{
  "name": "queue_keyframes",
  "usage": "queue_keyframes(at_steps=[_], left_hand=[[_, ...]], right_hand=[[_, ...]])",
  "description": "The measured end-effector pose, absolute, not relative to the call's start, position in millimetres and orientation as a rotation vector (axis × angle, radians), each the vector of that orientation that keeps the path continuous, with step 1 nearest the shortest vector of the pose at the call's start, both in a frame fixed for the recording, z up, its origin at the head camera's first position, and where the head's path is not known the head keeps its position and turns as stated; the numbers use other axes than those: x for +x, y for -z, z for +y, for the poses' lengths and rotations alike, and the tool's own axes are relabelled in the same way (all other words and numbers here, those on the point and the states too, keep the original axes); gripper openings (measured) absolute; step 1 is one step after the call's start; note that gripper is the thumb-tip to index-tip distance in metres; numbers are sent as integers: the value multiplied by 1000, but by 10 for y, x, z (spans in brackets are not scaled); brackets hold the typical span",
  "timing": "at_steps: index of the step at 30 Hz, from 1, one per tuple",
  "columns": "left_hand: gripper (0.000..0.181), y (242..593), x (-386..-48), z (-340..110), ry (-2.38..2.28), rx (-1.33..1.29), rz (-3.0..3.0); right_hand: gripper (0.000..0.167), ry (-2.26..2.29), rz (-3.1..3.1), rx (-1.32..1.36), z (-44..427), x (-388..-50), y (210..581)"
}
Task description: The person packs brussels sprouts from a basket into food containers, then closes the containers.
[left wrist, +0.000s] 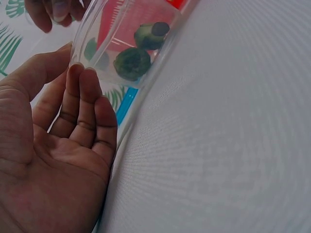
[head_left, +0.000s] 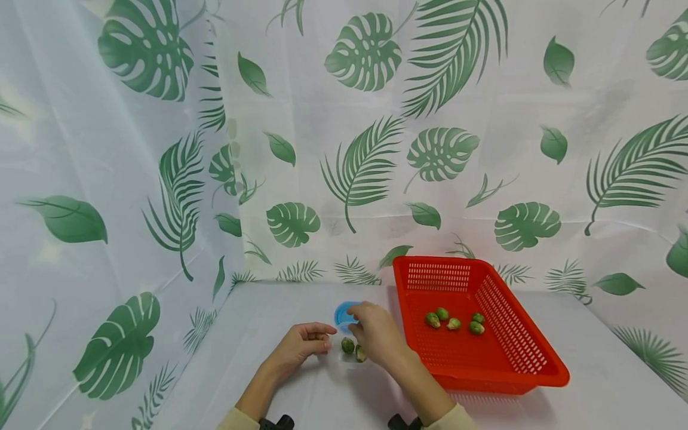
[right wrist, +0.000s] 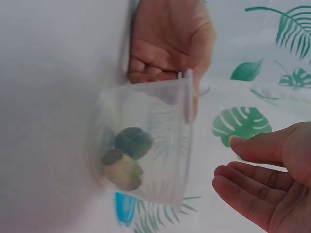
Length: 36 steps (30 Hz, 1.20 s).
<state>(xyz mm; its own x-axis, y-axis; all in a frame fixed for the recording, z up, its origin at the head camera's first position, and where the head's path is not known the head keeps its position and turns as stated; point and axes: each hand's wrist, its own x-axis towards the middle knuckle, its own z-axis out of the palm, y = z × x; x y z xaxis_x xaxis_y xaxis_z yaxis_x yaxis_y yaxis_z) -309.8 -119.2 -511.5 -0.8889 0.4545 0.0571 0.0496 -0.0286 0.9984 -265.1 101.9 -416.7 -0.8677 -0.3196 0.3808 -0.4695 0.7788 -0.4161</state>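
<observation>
A clear plastic tub [right wrist: 167, 97] stands on the table with two Brussels sprouts [head_left: 347, 345] visible at its bottom. My left hand [head_left: 302, 347] is at the tub's left side, its loosely bent fingertips touching the outside near the rim. Above and to the right of the tub is my right hand [head_left: 376, 334]. In the right wrist view its thumb and fingers stand apart, with nothing between them. Just behind the tub lies a round blue lid [head_left: 344, 310], partly covered by the right hand in the head view.
A red perforated basket [head_left: 516, 370] stands to the right, with several Brussels sprouts [head_left: 454, 323] in it. Its near left corner is close to my right forearm. A white curtain with leaf prints [head_left: 301, 179] hangs behind the white table [head_left: 290, 304] and along its left.
</observation>
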Motion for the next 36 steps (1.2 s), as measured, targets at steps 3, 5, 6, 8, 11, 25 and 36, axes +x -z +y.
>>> queue_keyframes(at_steps=[3,5,6,8,11,25,36], left_hand=[[37,5122,-3100,-1193,-1989,522,1976],[35,5124,-3103,-1193,-1988,512,1982],[35,5124,-3103,-1194,-1986,508,1987],[34,5124,-3103,-1191,-1985,506,1993],[34,5122,-3100,-1190,-1981,516,1996],[36,5136,-3116,-1208,-1976,507,1986],[37,5147,-3116,-1195,-1970,503,2013]], right_hand=[[29,-740,-2670,597,1024,-2628,4101],[29,-739,-2659,590,1027,-2613,4055],[29,-739,-2654,588,1029,-2606,4033],[28,-738,-2643,590,1038,-2592,3991],[29,-755,-2641,584,1050,-2577,3927],[33,-758,-2571,598,1059,-2545,3659],[34,-747,-2532,592,1129,-2546,3400]])
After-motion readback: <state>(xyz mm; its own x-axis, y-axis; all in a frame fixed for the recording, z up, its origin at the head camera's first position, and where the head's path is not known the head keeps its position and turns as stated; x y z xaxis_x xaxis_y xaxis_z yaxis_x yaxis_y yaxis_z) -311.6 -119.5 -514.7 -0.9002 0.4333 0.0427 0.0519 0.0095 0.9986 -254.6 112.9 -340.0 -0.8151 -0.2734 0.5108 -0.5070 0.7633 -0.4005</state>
